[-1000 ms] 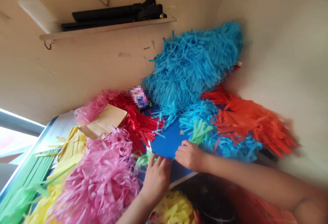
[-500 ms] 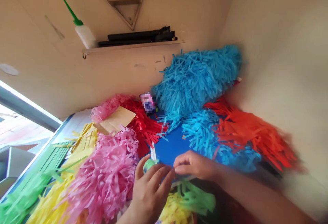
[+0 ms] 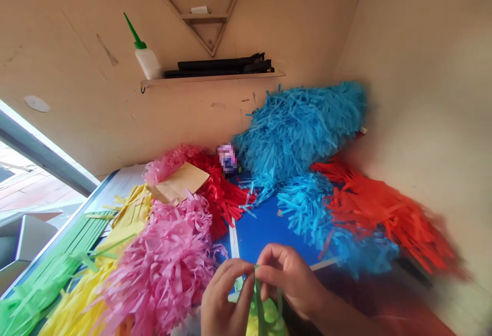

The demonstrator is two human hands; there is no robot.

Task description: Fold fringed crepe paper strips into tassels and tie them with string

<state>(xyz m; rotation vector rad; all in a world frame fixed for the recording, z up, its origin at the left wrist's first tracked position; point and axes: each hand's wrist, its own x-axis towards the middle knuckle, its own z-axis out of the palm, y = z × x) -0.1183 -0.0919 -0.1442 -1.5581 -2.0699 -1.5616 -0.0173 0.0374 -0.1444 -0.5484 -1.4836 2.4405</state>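
My left hand (image 3: 227, 295) and my right hand (image 3: 290, 280) meet at the bottom centre, fingertips close together. Between them both pinch the top of a green paper strip (image 3: 260, 305), which hangs down. Just below is a yellow and green fringed paper piece (image 3: 269, 321), partly hidden by my hands and cut off by the lower edge. Left of my left hand lies a heap of pink paper fringe (image 3: 165, 259). Blue paper fringe (image 3: 303, 202) lies beyond my right hand.
The blue table (image 3: 257, 228) bears yellow fringe (image 3: 77, 295), green fringe (image 3: 42, 290), red fringe (image 3: 226, 195), orange-red fringe (image 3: 384, 202) and a tan paper piece (image 3: 180, 182). A large blue fringed piece (image 3: 303, 125) leans in the corner. A wall shelf (image 3: 215, 78) holds a white bottle (image 3: 148, 63).
My right hand has come lower and turned inward against my left. The green paper, earlier spread below my right hand, now hangs as a strip between both hands. The view has shifted slightly.
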